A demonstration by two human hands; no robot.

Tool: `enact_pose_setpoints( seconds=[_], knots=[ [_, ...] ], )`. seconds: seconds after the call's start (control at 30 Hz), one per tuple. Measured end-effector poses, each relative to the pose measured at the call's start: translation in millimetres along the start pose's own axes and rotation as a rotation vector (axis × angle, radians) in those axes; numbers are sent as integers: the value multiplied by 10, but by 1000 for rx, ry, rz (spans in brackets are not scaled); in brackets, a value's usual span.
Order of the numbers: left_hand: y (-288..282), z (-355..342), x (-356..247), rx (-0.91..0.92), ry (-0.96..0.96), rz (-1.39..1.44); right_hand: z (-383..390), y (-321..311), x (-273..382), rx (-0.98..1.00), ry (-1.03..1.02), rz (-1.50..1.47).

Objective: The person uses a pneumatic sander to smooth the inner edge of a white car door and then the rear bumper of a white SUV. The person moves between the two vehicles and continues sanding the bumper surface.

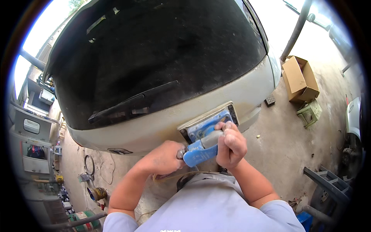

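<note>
A blue and grey air sander (201,152) with a flat rectangular blue pad lies against the back of a white car (216,97). My right hand (232,144) is wrapped round its grey body, with the thumb side uppermost. At its near-left end, my left hand (167,155) closes round the metal fitting, its fingers partly hidden. Around the pad shows a pale rectangular frame (208,114) with dark corners, over an off-white, brown-stained panel. A yellowish hose (164,176) runs below my left hand.
The car's dark rear window (162,50) and wiper (133,99) rise beyond. Right stand an open cardboard box (297,79), a green stool (310,113) and a dark ladder-like frame (328,185). Left, a tin (96,194) and a cable (112,170) lie on the floor.
</note>
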State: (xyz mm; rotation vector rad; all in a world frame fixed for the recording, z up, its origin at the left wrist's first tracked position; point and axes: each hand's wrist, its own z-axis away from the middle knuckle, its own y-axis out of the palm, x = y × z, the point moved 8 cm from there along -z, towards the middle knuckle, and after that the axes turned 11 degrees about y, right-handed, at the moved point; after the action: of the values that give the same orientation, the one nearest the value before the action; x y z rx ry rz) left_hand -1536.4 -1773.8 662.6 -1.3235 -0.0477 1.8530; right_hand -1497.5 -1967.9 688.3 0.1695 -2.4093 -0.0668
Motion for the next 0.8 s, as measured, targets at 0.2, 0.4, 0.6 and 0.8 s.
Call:
enact_pose_setpoints(
  seconds=[0.2,0.4,0.6,0.8],
  knots=[
    [-81,-146,-163,-10,16,169,-342,-60,-102,12,78,-5],
    [93,-406,-306,-49,22,119,-260,-393,-246,-41,92,-35],
    [40,-821,-586,-92,170,97,-414,-879,-587,-149,225,-158],
    [-356,47,20,-61,113,237,-408,318,-48,9,63,38]
  ],
)
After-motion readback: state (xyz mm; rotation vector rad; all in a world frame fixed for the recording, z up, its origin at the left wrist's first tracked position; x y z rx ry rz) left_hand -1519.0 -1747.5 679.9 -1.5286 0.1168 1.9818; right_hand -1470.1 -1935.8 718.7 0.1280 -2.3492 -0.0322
